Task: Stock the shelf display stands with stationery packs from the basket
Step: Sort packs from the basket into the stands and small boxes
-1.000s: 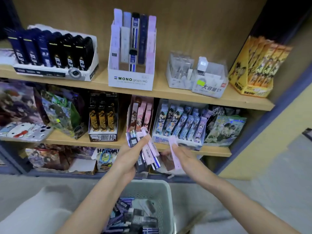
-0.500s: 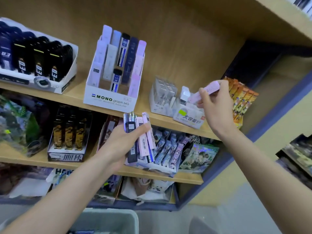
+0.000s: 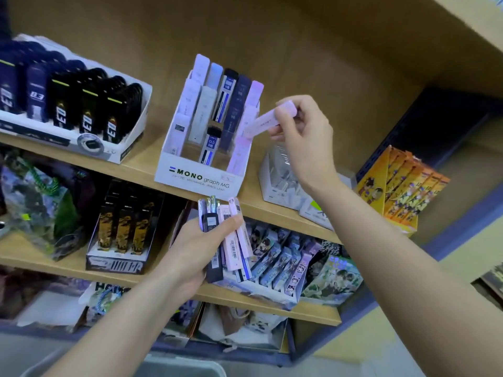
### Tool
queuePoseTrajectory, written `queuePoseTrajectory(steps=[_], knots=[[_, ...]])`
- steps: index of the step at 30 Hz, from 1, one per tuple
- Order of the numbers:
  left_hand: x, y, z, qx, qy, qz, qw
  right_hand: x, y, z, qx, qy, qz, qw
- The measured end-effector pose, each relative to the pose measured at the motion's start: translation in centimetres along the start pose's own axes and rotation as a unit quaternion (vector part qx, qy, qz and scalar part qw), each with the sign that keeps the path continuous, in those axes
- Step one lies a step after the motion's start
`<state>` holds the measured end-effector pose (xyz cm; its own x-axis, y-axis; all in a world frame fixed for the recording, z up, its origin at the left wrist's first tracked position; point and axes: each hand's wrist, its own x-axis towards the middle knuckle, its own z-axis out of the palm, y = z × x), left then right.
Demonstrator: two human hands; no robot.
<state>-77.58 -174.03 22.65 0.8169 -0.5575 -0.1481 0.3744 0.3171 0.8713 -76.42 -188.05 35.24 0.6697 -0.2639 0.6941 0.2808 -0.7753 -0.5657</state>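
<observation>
Here: slim pink pack (image 3: pixel 265 121), tilted, pinched by right hand (image 3: pixel 304 140).

The left hand (image 3: pixel 190 248) grips a fan of packs (image 3: pixel 231 243) under its thumb, while the right hand (image 3: pixel 302 131), higher on an outstretched arm, pinches one pink pack (image 3: pixel 268 119).

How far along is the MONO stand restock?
Done: stocked packs fill most of the MONO stand, gaps in front. In hand: the right hand pinches a pink pack at the stand's right column. Left: the left hand grips a bundle of packs still to place.
</observation>
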Motion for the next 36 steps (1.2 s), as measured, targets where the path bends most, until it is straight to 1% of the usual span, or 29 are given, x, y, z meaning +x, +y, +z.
queuePoseTrajectory(steps=[2,7,12,18,20,22,23,25,26,27,28,30,32,34,36], knots=[[-0.1,0.1,-0.3,-0.003,0.006,-0.004,1.000,0.8,-0.3,0.9,-0.017,-0.001,-0.009,1.000],[-0.1,0.5,-1.1,-0.019,0.021,-0.017,0.999,2.5,-0.1,1.8,-0.108,-0.051,-0.012,0.993],[-0.2,1.1,-2.2,-0.004,0.033,-0.022,0.999,4.2,-0.4,1.4,-0.224,-0.102,-0.055,0.968],[-0.4,1.8,-3.2,-0.021,0.043,-0.004,0.999,4.1,-0.1,1.8,-0.296,-0.144,-0.080,0.941],[-0.5,2.1,-3.6,-0.035,0.045,0.001,0.998,3.3,0.2,2.0,-0.355,-0.142,-0.102,0.918],[-0.6,2.4,-3.9,-0.051,0.048,0.005,0.997,2.3,0.4,2.2,-0.419,-0.119,-0.135,0.890],[-0.7,2.5,-4.0,-0.057,0.051,0.007,0.997,1.7,0.4,2.4,-0.410,-0.096,-0.145,0.895],[-0.7,2.7,-4.4,-0.066,0.054,0.007,0.996,-0.3,-0.5,2.7,-0.308,-0.057,-0.120,0.942],[-0.7,2.7,-4.5,-0.070,0.056,0.008,0.996,-1.5,-1.1,3.0,-0.246,-0.064,-0.090,0.963],[-0.7,2.8,-4.6,-0.075,0.058,0.008,0.995,-2.8,-1.7,3.3,-0.202,-0.095,-0.051,0.973],[-0.7,2.8,-4.7,-0.080,0.060,0.010,0.995,-4.0,-2.2,3.7,-0.177,-0.144,-0.007,0.974],[-0.7,2.8,-4.9,-0.083,0.062,0.012,0.995,-6.1,-2.8,4.4,-0.129,-0.256,0.090,0.954],[-0.7,2.7,-5.0,-0.080,0.059,0.008,0.995,-7.1,-2.9,4.8,-0.069,-0.324,0.164,0.929],[-0.9,2.7,-5.2,-0.079,0.052,0.001,0.996,-7.3,-3.2,4.9,-0.008,-0.344,0.223,0.912],[-1.1,2.7,-5.5,-0.081,0.039,-0.009,0.996,-7.0,-3.5,5.0,0.056,-0.321,0.305,0.895]])
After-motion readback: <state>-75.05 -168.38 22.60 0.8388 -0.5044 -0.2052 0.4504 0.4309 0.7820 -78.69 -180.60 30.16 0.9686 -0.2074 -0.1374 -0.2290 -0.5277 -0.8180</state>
